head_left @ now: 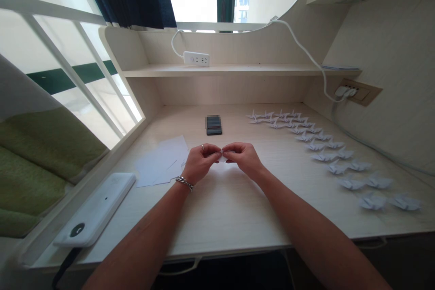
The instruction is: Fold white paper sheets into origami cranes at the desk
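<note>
As I watch from afar, the left hand [200,163] and right hand [244,159] pinch a small white paper [222,155] between them, just above the desk [217,217], nearly hiding it. A slipping fingertip could drop or crease it, and a wide sweep of the right forearm could scatter the paper cranes [306,136]. I can read no writing; the phone [214,125] is blurred out.

Paper cranes [316,138] bar my right hand [244,159] from the counter's right edge [340,134]; paper sheets [162,161] crowd my left hand [200,163].
</note>
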A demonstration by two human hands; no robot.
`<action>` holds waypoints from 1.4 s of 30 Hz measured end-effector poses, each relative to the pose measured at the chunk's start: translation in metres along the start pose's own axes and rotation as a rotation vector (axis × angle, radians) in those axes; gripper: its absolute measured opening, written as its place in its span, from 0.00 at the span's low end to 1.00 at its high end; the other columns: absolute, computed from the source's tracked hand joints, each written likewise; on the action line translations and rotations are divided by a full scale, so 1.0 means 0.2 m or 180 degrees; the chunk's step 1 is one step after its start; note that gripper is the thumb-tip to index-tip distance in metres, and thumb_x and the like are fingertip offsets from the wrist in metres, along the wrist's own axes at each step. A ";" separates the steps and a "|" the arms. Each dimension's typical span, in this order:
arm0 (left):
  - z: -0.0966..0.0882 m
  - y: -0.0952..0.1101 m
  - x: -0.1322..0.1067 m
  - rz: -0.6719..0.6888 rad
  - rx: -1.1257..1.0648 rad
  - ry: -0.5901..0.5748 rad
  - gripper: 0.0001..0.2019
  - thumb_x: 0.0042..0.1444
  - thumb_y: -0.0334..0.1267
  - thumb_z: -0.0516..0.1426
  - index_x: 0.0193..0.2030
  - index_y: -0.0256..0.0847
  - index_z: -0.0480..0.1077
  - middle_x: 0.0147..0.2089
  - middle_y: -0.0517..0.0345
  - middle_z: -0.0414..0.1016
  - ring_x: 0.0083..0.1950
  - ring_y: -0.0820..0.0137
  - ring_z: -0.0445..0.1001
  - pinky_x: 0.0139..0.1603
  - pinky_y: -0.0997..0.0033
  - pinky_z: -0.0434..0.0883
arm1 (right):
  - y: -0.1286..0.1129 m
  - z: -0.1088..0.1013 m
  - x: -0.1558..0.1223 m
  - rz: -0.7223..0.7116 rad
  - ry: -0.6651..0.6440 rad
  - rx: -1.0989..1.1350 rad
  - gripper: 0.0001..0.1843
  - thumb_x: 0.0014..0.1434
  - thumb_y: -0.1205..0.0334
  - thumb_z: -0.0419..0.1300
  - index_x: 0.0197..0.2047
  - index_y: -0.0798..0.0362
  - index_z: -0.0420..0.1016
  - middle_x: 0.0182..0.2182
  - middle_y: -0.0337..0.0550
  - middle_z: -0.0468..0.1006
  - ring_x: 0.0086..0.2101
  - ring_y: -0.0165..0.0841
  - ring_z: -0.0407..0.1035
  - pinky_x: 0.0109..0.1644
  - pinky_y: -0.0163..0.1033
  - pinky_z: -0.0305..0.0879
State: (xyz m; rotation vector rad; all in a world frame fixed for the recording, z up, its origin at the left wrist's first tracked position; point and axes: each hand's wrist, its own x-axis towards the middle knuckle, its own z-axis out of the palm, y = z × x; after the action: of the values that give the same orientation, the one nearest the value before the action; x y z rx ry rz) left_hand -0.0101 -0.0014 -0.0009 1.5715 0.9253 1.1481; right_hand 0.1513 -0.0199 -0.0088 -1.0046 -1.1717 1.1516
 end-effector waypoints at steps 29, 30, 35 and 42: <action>-0.01 0.03 -0.01 -0.0210 -0.0104 -0.0085 0.06 0.42 0.32 0.64 0.29 0.35 0.77 0.27 0.56 0.78 0.28 0.72 0.75 0.32 0.73 0.73 | -0.02 -0.02 -0.01 0.0234 -0.0068 0.0128 0.14 0.38 0.59 0.72 0.29 0.57 0.80 0.25 0.42 0.79 0.27 0.33 0.73 0.33 0.39 0.73; -0.01 0.04 -0.01 -0.0269 -0.0207 -0.0076 0.06 0.41 0.31 0.64 0.30 0.34 0.77 0.27 0.56 0.78 0.29 0.71 0.75 0.33 0.72 0.74 | -0.02 -0.02 0.00 0.0204 -0.0051 0.0105 0.14 0.38 0.59 0.72 0.29 0.57 0.80 0.25 0.42 0.79 0.27 0.33 0.73 0.33 0.40 0.73; -0.01 0.03 -0.01 -0.0428 -0.0448 -0.0079 0.09 0.41 0.33 0.65 0.32 0.33 0.76 0.29 0.54 0.79 0.31 0.70 0.76 0.35 0.70 0.75 | 0.00 -0.02 0.00 0.0039 -0.0001 0.0030 0.14 0.39 0.59 0.71 0.29 0.57 0.79 0.24 0.42 0.79 0.27 0.33 0.73 0.33 0.41 0.73; 0.00 0.01 0.00 -0.0314 -0.0294 0.0009 0.12 0.40 0.38 0.67 0.30 0.33 0.75 0.27 0.55 0.78 0.29 0.71 0.75 0.31 0.70 0.74 | 0.00 0.00 -0.01 0.0028 -0.0112 -0.0021 0.14 0.40 0.57 0.71 0.30 0.57 0.79 0.25 0.42 0.79 0.28 0.33 0.73 0.34 0.40 0.72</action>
State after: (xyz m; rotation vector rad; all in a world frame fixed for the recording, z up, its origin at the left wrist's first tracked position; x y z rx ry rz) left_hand -0.0104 -0.0013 0.0009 1.4349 0.9284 1.1084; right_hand 0.1521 -0.0210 -0.0092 -0.9991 -1.2007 1.1772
